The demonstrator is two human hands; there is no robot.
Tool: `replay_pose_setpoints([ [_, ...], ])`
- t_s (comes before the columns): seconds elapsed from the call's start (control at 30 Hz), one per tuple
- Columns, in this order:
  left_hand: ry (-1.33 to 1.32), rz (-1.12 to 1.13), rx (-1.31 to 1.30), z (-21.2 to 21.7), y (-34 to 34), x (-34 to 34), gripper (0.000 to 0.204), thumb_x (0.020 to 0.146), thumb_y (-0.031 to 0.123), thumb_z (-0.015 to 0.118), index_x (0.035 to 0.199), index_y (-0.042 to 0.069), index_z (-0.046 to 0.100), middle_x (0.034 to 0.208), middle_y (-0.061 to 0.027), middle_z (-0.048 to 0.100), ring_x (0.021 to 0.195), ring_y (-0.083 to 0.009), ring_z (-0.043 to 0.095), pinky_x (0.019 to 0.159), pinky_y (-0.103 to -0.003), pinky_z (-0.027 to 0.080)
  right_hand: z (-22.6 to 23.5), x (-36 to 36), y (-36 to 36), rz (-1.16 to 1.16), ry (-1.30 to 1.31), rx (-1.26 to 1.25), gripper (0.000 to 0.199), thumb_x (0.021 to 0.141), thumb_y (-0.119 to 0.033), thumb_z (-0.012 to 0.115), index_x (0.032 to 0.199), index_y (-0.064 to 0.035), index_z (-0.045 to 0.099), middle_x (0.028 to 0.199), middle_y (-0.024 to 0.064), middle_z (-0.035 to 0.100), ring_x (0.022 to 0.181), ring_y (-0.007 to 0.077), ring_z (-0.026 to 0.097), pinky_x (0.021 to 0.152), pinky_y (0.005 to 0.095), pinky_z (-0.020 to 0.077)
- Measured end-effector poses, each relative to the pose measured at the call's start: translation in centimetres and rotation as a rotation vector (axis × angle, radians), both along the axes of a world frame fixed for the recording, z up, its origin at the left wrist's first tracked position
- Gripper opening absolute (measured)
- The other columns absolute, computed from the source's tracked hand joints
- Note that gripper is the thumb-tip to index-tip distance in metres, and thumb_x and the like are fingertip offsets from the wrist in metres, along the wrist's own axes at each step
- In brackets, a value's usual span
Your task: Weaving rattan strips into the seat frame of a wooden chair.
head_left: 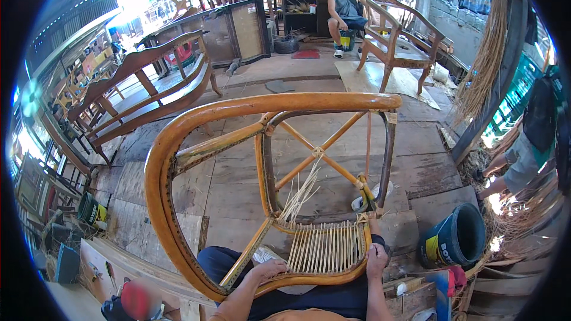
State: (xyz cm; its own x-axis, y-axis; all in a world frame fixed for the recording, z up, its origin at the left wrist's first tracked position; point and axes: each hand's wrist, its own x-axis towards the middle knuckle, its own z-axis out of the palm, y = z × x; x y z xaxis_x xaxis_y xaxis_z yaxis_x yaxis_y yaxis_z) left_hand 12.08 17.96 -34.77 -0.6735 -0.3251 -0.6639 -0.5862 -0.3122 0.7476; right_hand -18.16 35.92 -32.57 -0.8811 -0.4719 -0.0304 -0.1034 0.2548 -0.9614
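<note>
A rattan chair frame with a thick, glossy curved rail lies tilted across my lap. Pale thin rattan strips run side by side over one panel of it, and a bunch of loose strip ends sticks up at that panel's left corner. My left hand is closed over the near rail at the left end of the strips. At the panel's right edge, my right hand is closed with the thumb on top, against the frame. Whatever is between its fingers is too small to make out.
A dark bucket stands to my right, another bucket at far left. Behind are a wooden bench, a wooden armchair and a seated person. Another person's legs show at right; a red cap shows lower left.
</note>
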Motion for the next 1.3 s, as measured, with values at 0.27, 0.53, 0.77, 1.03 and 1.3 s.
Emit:
replay_pose_setpoints([
  [0.27, 0.003, 0.106, 0.06, 1.0, 0.3, -0.2, 0.014, 0.08, 0.013, 0.058, 0.086, 0.002, 0.06, 0.082, -0.0024, 0.059, 0.076, -0.0111, 0.053, 0.071, -0.024, 0.042, -1.2, -0.1, -0.4, 0.007, 0.019, 0.034, 0.017, 0.085, -0.013, 0.051, 0.088, 0.0016, 0.059, 0.069, 0.008, 0.057, 0.063, 0.0157, 0.055, 0.061, 0.0285, 0.0441],
  [0.53, -0.058, -0.004, -0.019, -0.8, -0.5, 0.6, 0.026, 0.079, 0.021, 0.056, 0.096, 0.003, 0.063, 0.089, -0.0065, 0.062, 0.083, -0.0161, 0.054, 0.075, -0.028, 0.042, -0.5, 0.2, -0.9, 0.02, 0.08, 0.088, 0.018, 0.086, -0.013, 0.051, 0.089, 0.0018, 0.059, 0.069, 0.0101, 0.059, 0.063, 0.0176, 0.057, 0.061, 0.0297, 0.0448],
  [0.77, -0.086, -0.203, -0.214, 2.9, -0.3, 0.0, 0.015, 0.081, 0.016, 0.051, 0.084, 0.004, 0.059, 0.078, -0.0033, 0.056, 0.076, -0.0132, 0.051, 0.067, -0.028, 0.041, 2.0, 1.1, -1.2, 0.018, 0.214, 0.044, 0.016, 0.085, -0.012, 0.05, 0.087, 0.0011, 0.059, 0.066, 0.0087, 0.057, 0.059, 0.0158, 0.056, 0.059, 0.0288, 0.0449],
  [1.03, 0.339, -0.67, -0.979, -1.4, -1.0, 1.8, 0.015, 0.08, 0.016, 0.054, 0.087, 0.005, 0.06, 0.082, -0.005, 0.057, 0.085, -0.0149, 0.052, 0.077, -0.03, 0.041, 0.0, 0.6, -0.3, 0.037, 0.145, 0.063, 0.016, 0.084, -0.013, 0.051, 0.088, 0.0009, 0.059, 0.076, 0.0153, 0.059, 0.068, 0.0242, 0.059, 0.066, 0.0324, 0.0455],
  [1.3, -0.076, -0.057, -0.053, -0.2, -0.7, 0.3, 0.015, 0.08, 0.018, 0.055, 0.085, 0.005, 0.062, 0.076, 0.0014, 0.055, 0.071, -0.0095, 0.047, 0.062, -0.026, 0.038, 0.7, 0.4, -0.9, 0.036, 0.216, 0.087, 0.017, 0.085, -0.013, 0.051, 0.09, 0.0008, 0.059, 0.079, 0.0168, 0.06, 0.073, 0.0284, 0.061, 0.067, 0.0343, 0.0464],
])
